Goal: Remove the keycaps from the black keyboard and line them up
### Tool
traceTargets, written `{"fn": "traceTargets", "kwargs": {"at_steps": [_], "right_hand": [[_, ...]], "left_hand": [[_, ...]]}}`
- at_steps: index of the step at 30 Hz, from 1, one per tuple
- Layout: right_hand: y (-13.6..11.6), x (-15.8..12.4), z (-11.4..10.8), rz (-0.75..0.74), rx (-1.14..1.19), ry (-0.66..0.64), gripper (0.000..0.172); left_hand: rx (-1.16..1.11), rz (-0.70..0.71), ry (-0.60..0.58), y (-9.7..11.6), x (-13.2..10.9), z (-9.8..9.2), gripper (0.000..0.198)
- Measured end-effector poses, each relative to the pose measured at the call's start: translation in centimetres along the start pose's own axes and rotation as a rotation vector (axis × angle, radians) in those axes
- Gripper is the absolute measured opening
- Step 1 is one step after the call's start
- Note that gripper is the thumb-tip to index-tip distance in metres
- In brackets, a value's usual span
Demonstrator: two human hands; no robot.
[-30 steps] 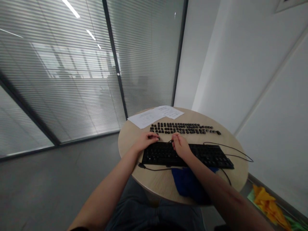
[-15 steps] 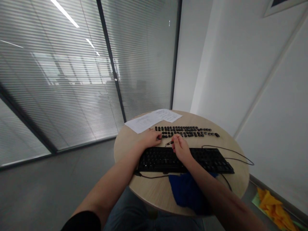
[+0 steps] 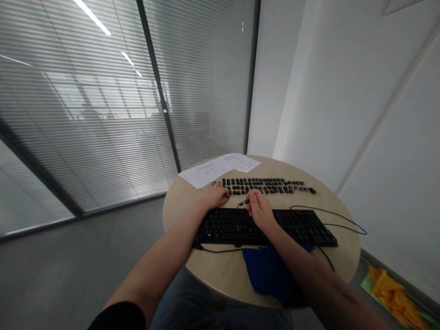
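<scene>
A black keyboard (image 3: 233,228) lies across the round table, and rows of loose black keycaps (image 3: 271,189) are laid out beyond it. My left hand (image 3: 215,196) rests at the left end of those rows, fingers curled down beside the nearest keycaps. Whether a keycap sits between its fingertips is hidden. Above the keyboard's far edge, my right hand (image 3: 260,208) is closed around a small keycap puller (image 3: 242,203) with a dark handle and thin metal prongs pointing left. A blue cloth (image 3: 264,270) lies at the near edge, partly under my right forearm.
Printed paper sheets (image 3: 209,172) lie at the table's far left. A black cable (image 3: 343,220) loops over the right side of the round table (image 3: 213,266). Yellow cloth (image 3: 388,288) lies on the floor at right. A blind-covered glass partition (image 3: 206,82) and white wall stand behind.
My view has shifted slightly. Both hands keep nearly the same places, the right one still holding the keycap puller.
</scene>
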State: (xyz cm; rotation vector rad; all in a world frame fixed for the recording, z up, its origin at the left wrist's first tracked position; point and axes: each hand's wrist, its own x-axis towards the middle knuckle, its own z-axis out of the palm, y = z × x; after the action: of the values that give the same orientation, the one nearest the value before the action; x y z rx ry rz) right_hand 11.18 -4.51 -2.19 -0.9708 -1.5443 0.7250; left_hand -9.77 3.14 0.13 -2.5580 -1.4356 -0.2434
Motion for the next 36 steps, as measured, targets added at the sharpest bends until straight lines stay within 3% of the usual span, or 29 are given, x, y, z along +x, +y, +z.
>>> {"fn": "traceTargets", "kwargs": {"at_steps": [17,36], "right_hand": [[-0.3,-0.3,0.1,0.039,0.055,-0.015,0.044],[-0.7,-0.4,0.1,0.072,0.061,-0.018,0.045]], "left_hand": [[-0.010,-0.075,0.099,-1.2,-0.5,1.0,0.022],[-0.047,-0.096,0.079,-1.2,-1.3,0.5,0.023]]}}
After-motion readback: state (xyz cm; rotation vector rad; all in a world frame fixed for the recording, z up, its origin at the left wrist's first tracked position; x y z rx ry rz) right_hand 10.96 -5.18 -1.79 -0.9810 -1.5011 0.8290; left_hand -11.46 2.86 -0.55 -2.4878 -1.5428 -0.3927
